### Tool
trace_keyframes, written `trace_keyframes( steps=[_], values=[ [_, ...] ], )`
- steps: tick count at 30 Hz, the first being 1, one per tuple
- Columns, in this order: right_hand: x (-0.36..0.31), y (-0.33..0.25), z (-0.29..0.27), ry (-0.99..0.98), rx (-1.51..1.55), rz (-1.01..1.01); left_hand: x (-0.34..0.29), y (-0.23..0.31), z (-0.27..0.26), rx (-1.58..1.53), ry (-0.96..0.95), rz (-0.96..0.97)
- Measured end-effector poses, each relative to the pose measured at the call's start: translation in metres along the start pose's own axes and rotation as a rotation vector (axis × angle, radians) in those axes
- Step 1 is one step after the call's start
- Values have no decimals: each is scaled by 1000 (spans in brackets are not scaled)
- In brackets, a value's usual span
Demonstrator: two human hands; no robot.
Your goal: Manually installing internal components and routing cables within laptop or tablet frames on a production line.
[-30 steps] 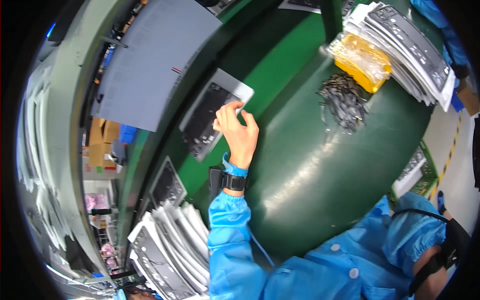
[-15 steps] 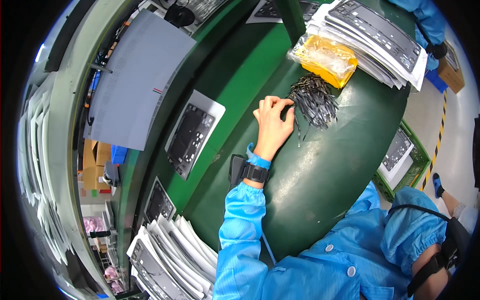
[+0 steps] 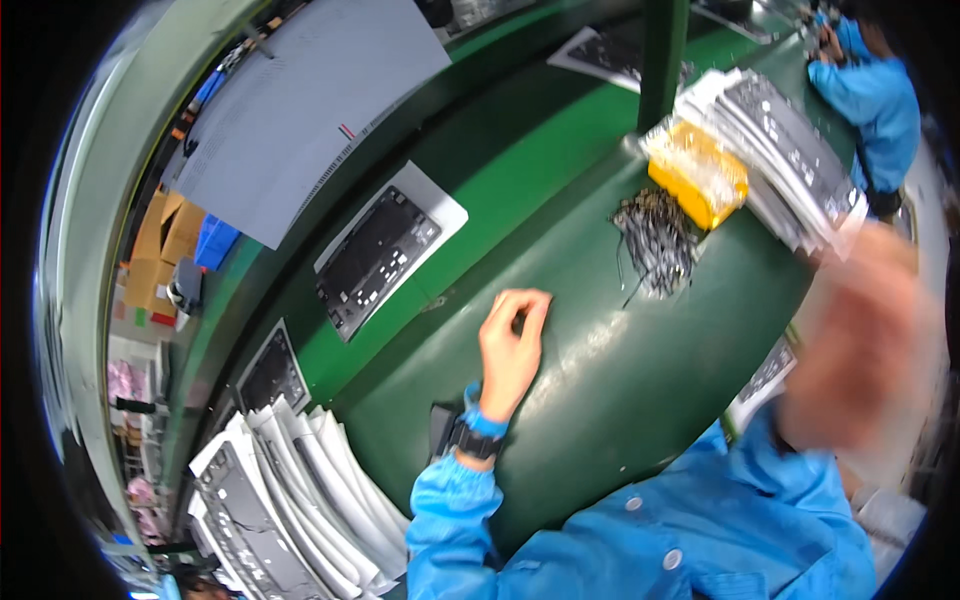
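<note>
Over the green tabletop [image 3: 600,400], my left hand [image 3: 512,345] is closed, thumb and fingertips pinched together. Anything small between the fingertips is too fine to make out. My right hand [image 3: 850,340] is raised at the right edge, close to the camera and smeared by motion; its fingers cannot be read. It overlaps the near corner of a stack of dark flat panels with white sheets [image 3: 790,140]. Beyond my left hand lies a pile of thin black strips [image 3: 655,240], touching a yellow bin [image 3: 700,185] with clear plastic film in it.
A single black panel on a white sheet [image 3: 385,245] lies on the bright green strip. Another stack of panels and sheets [image 3: 300,490] stands at the lower left. A green post [image 3: 662,70] rises behind the bin. A co-worker in blue [image 3: 875,110] sits at the far right.
My left hand has drawn back from the black strips toward me, still pinched. My right hand has come up into view on the right. The camera view has shifted.
</note>
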State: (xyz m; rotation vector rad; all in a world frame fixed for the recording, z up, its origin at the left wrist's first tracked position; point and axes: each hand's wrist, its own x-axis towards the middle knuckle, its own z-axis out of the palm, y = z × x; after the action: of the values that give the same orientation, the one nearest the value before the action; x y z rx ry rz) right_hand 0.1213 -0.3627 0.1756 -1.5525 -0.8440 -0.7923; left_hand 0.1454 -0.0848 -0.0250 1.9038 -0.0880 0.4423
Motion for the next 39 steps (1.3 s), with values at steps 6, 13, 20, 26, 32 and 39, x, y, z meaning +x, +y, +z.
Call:
trace_keyframes(
  steps=[6,13,20,26,32,39],
  values=[
    [-60,135,133,-595,339,536,-29,-6,-20,-614,72,-297],
    [-96,163,163,-577,617,511,-35,-25,-29,-654,157,-254],
    [-105,161,139,-193,460,222,24,15,-50,-378,-341,-323],
    [-114,153,162,-101,362,163,188,-32,-88,427,-426,-365],
    [-136,179,189,-396,206,106,359,-68,51,102,-322,-949],
    [-116,221,143,-469,377,431,468,-116,136,-79,-174,-1038]
  ],
)
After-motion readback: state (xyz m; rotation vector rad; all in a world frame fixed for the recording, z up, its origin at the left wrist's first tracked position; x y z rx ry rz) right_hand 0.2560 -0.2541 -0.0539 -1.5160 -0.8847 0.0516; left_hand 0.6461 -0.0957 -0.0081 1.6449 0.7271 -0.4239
